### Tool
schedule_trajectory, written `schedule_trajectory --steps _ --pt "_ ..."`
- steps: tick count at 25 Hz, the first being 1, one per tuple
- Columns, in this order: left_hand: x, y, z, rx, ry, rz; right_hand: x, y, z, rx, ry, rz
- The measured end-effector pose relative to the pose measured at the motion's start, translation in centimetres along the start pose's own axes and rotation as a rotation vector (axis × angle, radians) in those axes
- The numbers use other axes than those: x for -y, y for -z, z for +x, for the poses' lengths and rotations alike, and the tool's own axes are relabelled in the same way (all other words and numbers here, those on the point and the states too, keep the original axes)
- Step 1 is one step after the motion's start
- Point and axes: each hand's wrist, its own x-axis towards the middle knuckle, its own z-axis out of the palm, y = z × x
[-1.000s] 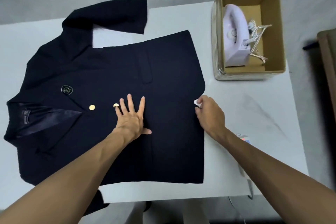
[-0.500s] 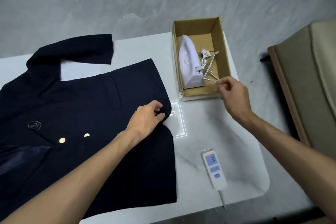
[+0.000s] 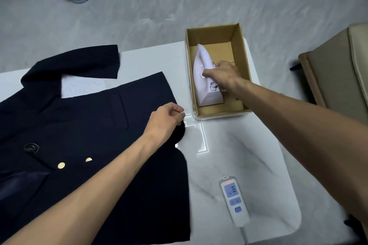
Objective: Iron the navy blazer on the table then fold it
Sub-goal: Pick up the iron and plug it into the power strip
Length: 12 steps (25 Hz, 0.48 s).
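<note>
two hands busy; right hand (image 3: pixel 221 75) curling round handle of iron (image 3: pixel 205 93) inside cardboard box (image 3: pixel 211 34); left hand (image 3: pixel 165 121) pinching hem of navy blazer (image 3: pixel 79 135) lying flat on table (image 3: pixel 239 155); likely fetching iron; next move needing lift clear of box wall

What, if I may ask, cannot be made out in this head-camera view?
All in the head view:
- Cord of the iron: mostly under the right hand.
- Collar of the navy blazer: past the left edge.
- Lead of the power strip: past the bottom edge.
- Its markings: too small.
</note>
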Motion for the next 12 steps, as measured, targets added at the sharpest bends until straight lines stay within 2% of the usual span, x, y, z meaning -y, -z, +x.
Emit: schedule_trajectory --steps 3,7,9,12 --pt "-0.4 0.2 -0.3 -0.005 0.012 -0.061 0.4 0.1 -0.4 -0.043 0.042 -0.137" --pt "-2.1 1.1 -1.5 -0.041 -0.027 -0.194 0.6 1.3 -2.7 -0.151 0.071 -0.017" --pt "-4.5 1.7 -2.4 -0.062 -0.078 -0.295 1.2 2.6 -5.3 -0.262 0.18 -0.01" --pt "-8.7 2.9 -4.3 -0.094 -0.16 -0.371 3.0 4.3 -10.9 -0.44 0.457 -0.088"
